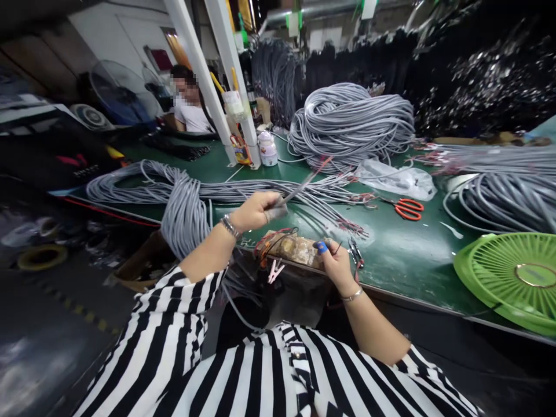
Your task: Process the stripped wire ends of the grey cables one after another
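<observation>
The left hand [254, 212] grips a grey cable [300, 190] — fingers closed round it — while the right hand [339, 266] curls beside a crusty block [299, 250]; I can't tell if its fingers hold anything.

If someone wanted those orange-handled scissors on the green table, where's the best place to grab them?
Probably by the orange handles, coming from the right: the loops lie on that side, while the scissors' blades point left towards the reddish wire ends.
</observation>
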The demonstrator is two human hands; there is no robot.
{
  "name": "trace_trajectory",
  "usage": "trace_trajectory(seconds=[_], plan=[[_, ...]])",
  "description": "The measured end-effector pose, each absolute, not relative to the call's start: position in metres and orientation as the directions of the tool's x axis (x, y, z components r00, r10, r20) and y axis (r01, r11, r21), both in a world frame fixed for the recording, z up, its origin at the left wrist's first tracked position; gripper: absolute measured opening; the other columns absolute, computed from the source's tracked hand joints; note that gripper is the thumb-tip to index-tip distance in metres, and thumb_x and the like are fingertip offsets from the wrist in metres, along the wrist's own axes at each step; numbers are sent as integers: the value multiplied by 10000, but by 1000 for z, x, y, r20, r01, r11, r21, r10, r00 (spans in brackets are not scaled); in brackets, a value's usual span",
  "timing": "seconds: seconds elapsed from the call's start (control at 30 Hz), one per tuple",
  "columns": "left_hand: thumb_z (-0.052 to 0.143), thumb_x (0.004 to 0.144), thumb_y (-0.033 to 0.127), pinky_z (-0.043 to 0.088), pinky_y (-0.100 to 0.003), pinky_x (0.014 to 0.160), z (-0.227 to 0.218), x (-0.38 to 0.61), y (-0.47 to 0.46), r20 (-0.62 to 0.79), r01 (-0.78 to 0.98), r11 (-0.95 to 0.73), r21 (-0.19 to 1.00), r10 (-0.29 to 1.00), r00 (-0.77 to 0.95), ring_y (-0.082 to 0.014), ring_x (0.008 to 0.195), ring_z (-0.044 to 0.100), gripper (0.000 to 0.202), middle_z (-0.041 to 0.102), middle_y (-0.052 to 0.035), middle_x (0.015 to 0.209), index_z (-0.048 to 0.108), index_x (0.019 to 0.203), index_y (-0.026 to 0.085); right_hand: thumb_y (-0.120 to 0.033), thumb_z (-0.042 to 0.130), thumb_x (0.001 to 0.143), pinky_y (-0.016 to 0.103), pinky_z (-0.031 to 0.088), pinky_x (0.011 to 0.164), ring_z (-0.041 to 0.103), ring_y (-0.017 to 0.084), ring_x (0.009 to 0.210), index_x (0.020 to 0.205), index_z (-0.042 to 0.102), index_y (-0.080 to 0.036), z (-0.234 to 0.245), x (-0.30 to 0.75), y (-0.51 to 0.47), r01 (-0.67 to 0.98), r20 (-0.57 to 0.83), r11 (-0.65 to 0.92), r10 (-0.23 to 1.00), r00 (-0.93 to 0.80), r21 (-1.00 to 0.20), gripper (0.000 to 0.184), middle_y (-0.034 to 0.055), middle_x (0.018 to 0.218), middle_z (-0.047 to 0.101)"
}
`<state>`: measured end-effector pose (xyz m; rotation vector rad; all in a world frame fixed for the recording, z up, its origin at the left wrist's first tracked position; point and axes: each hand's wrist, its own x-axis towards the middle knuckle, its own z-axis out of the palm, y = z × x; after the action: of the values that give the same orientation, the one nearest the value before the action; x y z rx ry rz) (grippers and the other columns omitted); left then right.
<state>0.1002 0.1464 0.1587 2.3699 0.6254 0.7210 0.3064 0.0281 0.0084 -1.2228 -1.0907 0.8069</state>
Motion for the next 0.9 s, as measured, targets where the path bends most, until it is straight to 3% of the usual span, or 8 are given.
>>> trace_trajectory(seconds=[0.1,0.2,0.3,0.43,0.53,0.63,0.77,0.9], plan=[[663,812,416,396,-229,615,163,93,98,231,210,-708,674,472,851,-128,600,509,278,592,-19,655,653,717,155,-493,644,784,233,315,457,398,116,503,742,630,-195,10,307,28,8,191,199,929,318,-980,301,-21,566,493],[585,878,429,404,-224,606,144,79,63,159,220,-646,731,474,866,-123,574,484,337,564,-14,615,623,676,162,-493,640,780,233,309,440,394,113,484,809,657,-194,11,308,27,1,181,190,934,309,-982,301,-15,575,521],[465,943,465,439,-232,648,117,48,34,83,246,-525,815,526,846,-137,634,526,404,600,-40,681,620,745,148,-486,630,782,237,333,464,415,113,508,819,670,-186,12,308,25,106,197,173,933,301,-979,305,-5,609,557],[442,946,489,466,-263,662,98,5,-10,50,218,-376,901,588,807,-158,666,549,416,617,-77,726,613,766,155,-441,604,817,251,328,489,430,111,533,861,691,-165,13,307,22,214,233,169,915,329,-962,292,19,691,616],[477,931,468,451,-273,621,90,-7,-32,20,186,-322,928,543,839,-150,614,510,387,584,-65,666,598,720,167,-413,601,849,272,341,513,439,118,548,899,702,-173,11,305,21,244,246,168,907,341,-955,265,36,738,641],[508,910,436,427,-251,578,68,-4,-35,-52,191,-218,957,518,854,-124,573,476,353,556,-33,630,583,701,161,-404,596,874,301,425,623,543,160,658,928,714,-195,6,306,23,302,302,206,899,316,-931,246,57,795,670],[533,860,373,347,-210,501,25,7,-24,-185,317,-57,947,710,679,-84,498,418,334,486,16,533,528,610,151,-353,604,880,326,472,726,614,183,736,947,728,-163,2,305,20,395,431,309,861,270,-865,236,82,806,694],[507,824,245,349,-199,531,4,10,-19,-192,405,-61,912,809,555,-84,522,442,203,501,29,545,563,659,141,-322,608,884,296,487,693,614,157,686,924,720,-157,5,287,-6,353,456,375,871,183,-857,204,50,751,683]])
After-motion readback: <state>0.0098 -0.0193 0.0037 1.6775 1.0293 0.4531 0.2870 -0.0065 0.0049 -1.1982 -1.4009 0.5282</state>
